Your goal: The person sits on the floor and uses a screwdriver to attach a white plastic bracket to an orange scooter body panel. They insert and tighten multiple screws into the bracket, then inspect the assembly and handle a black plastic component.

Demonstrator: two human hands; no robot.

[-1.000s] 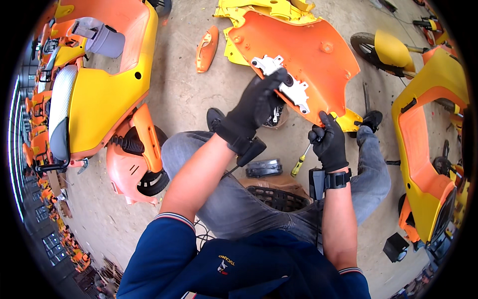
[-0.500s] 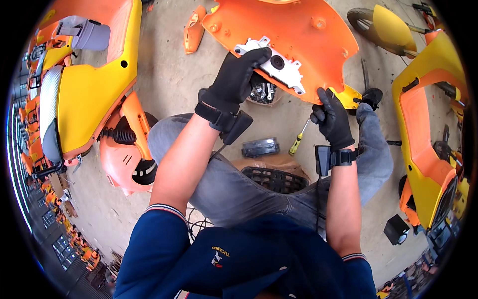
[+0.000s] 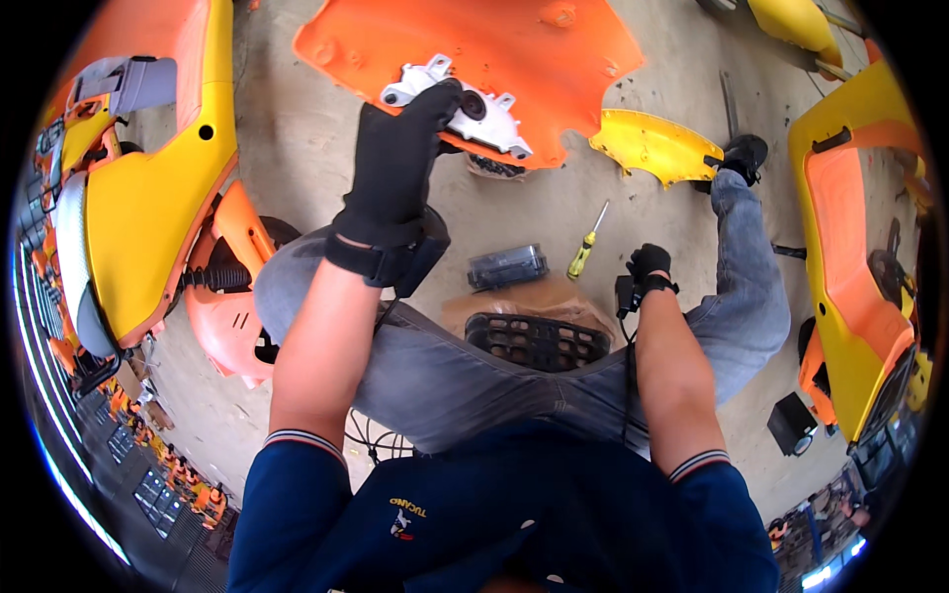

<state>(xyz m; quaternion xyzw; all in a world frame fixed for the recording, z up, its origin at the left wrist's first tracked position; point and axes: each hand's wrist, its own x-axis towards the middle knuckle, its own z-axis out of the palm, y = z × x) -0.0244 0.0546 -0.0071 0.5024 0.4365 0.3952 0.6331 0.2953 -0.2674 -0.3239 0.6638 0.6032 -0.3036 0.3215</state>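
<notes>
My gloved left hand (image 3: 400,148) is closed on the white lamp unit (image 3: 486,128) and the near edge of the orange body panel (image 3: 494,44). The white unit has a round black centre and small mounting tabs, and it lies against the panel's inner side. The panel is tilted, and its far edge runs out of view. My gloved right hand (image 3: 649,263) is apart from the panel, low beside my right knee. Its fingers are mostly hidden under the back of the hand. Nearest to it, a screwdriver (image 3: 583,255) with a yellow-green handle lies on the floor.
A yellow curved panel (image 3: 652,146) lies by my right foot. Between my legs are a dark clear-lidded case (image 3: 507,267) and a black grid-like part (image 3: 539,341) on brown paper. A container of small hardware (image 3: 494,168) sits under the panel. Yellow-orange vehicle bodies (image 3: 148,227) flank me.
My right hand has let go of the panel and come down toward my right knee. My left hand has carried the panel and lamp unit to the left.
</notes>
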